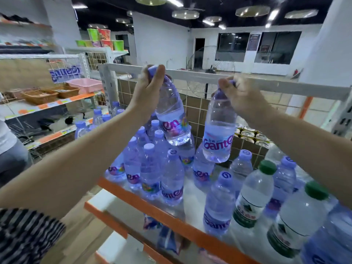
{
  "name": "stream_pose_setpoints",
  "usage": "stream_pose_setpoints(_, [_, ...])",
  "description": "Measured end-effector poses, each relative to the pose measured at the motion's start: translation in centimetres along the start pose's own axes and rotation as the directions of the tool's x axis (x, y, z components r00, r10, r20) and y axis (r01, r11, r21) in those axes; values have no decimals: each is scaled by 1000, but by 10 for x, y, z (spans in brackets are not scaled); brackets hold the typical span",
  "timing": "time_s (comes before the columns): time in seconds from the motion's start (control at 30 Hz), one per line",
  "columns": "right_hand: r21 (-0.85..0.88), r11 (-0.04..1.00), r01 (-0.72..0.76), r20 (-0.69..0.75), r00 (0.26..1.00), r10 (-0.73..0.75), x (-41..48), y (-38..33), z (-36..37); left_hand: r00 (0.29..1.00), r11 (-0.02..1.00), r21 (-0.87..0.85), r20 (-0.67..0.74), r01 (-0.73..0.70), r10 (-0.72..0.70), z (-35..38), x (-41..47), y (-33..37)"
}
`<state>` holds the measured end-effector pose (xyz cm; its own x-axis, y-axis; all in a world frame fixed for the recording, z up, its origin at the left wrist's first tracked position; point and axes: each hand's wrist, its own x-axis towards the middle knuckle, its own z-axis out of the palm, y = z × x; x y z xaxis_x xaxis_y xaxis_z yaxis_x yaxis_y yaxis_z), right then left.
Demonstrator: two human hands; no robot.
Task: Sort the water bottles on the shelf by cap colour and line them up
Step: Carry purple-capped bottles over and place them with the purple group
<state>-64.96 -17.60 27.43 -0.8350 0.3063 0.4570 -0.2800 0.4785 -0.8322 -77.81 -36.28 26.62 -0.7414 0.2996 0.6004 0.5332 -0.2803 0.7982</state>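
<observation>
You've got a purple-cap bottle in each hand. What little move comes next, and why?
Probably set the tilted purple-capped clear plastic bottle in the left hand down beside the standing group of purple-capped bottles at the left of the orange-edged shelf. The right hand grips a second purple-capped bottle too, and the green-capped bottles stand further right, so purple seems to belong left.

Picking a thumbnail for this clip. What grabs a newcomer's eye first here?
Two bottles held in mid-air: the left hand grips the tilted bottle around its purple cap, and the right hand pinches the hanging bottle at its cap. Next come the green-capped bottles at front right, odd among purple caps, and the purple-capped cluster standing at the left of the orange-edged shelf.
</observation>
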Motion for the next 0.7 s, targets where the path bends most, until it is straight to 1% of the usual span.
stream_pose_setpoints(0.1, [-164, 986, -8, 43, 999, 16, 8, 21, 14, 996, 999, -3, 76, 54, -54, -9, 13, -30])
stream_pose_setpoints(0.17, [-195, 980, -45, 67, 996, 59, 8, 33, 23, 989, 996, 11, 120, 83, -84, -12, 17, -46])
stream_pose_setpoints(0.23, [-271, 960, -64, 92, 992, 92, 6, 42, 30, 978, 993, 31, 171, 112, -116, -10, 18, -59])
stream_pose_setpoints(0.3, [-410, 911, -52, 125, 986, 112, 0, 49, 35, 954, 984, 53, 242, 170, -178, -6, 19, -72])
stream_pose_setpoints(0.33, [-484, 874, -42, 147, 981, 128, -4, 49, 37, 931, 976, 85, 293, 201, -217, -4, 20, -79])
stream_pose_setpoints(0.37, [-549, 835, -30, 167, 975, 144, -8, 50, 39, 901, 965, 158, 352, 211, -255, -2, 20, -85])
stream_pose_setpoints(0.4, [-599, 800, -21, 183, 970, 163, -13, 48, 41, 868, 949, 256, 410, 183, -278, -1, 20, -92])
stream_pose_setpoints(0.47, [-659, 751, -47, 198, 952, 234, -22, 47, 45, 809, 890, 452, 504, 51, -303, -2, 20, -106])
stream_pose_setpoints(0.5, [-685, 725, -70, 197, 940, 277, -26, 48, 47, 776, 861, 508, 546, -6, -316, -3, 19, -110])
stream_pose_setpoints(0.53, [-707, 702, -88, 198, 928, 316, -30, 48, 48, 740, 839, 540, 590, -64, -323, -3, 16, -112])
stream_pose_setpoints(0.63, [-748, 650, -133, 204, 887, 415, -38, 51, 58, 657, 748, 589, 699, -306, -282, -3, 10, -116])
stream_pose_setpoints(0.67, [-760, 634, -143, 203, 874, 441, -40, 52, 61, 636, 731, 585, 722, -351, -272, -3, 8, -116])
stream_pose_setpoints(0.7, [-771, 616, -160, 194, 862, 467, -42, 54, 64, 613, 726, 583, 738, -366, -283, -2, 7, -117])
